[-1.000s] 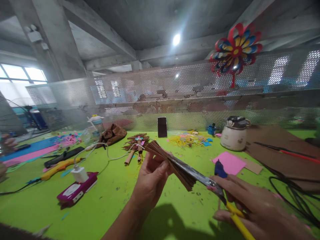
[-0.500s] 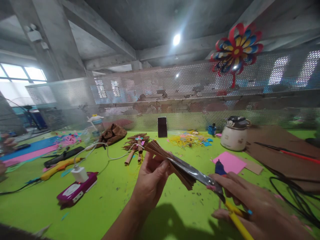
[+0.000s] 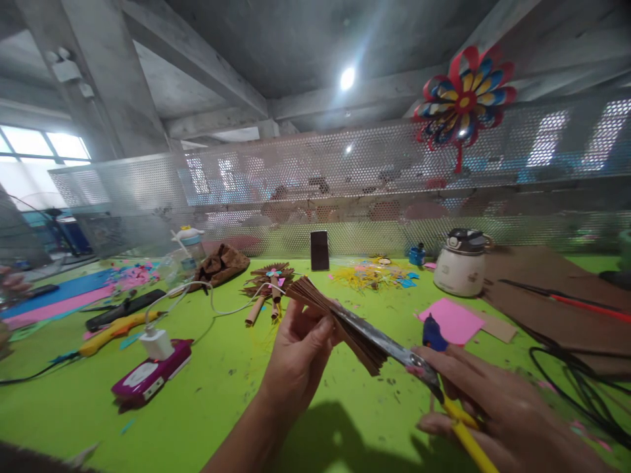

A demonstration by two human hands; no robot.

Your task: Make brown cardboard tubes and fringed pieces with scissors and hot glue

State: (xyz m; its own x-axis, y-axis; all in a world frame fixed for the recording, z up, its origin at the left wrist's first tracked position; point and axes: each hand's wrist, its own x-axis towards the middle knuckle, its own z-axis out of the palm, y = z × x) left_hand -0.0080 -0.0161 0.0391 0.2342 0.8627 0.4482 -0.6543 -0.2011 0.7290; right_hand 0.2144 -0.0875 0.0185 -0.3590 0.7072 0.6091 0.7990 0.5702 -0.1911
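Observation:
A folded stack of brown paper (image 3: 362, 349), pleated like a fan, is pinched between the thumb and fingers of my left hand (image 3: 302, 351). My right hand (image 3: 493, 394) grips the yellow-handled scissors (image 3: 394, 349), its fingers around the handles. The metal blades lie along the upper edge of the brown paper and reach to my left fingertips. Whether paper sits between the blades is hard to tell. Below both hands is the green tabletop (image 3: 221, 420).
Left: a purple power socket (image 3: 150, 381), a yellow glue gun (image 3: 118, 330), a brown cloth (image 3: 221, 265). Behind: brown paper rolls (image 3: 255, 310), an upright phone (image 3: 319, 251), yellow scraps (image 3: 365, 274). Right: pink paper (image 3: 451, 320), a white bottle (image 3: 459, 266), black cable (image 3: 576, 387). A person's hand (image 3: 14, 281) shows far left.
The scissors and my right hand have shifted very slightly, with the handles a little nearer together. My left hand and the brown paper look almost unmoved.

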